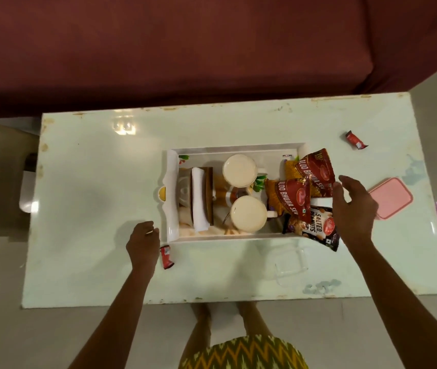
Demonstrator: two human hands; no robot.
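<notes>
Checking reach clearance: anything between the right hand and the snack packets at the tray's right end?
Nothing visible. The right hand is open, spread right at the edge of the upper Aloo Bhujia Sev packet; whether it touches the packet is unclear. The pink lid lies behind the hand, out of the path.

The person wears a garment [244, 352] printed in zigzag bands of yellow, olive green and dark brown. The left forearm [121, 302], right forearm [387, 283] and feet [201, 312] are bare. A small pale spot sits on a finger of the left grip [142, 242]; it may be a ring, but that cannot be told.
</notes>
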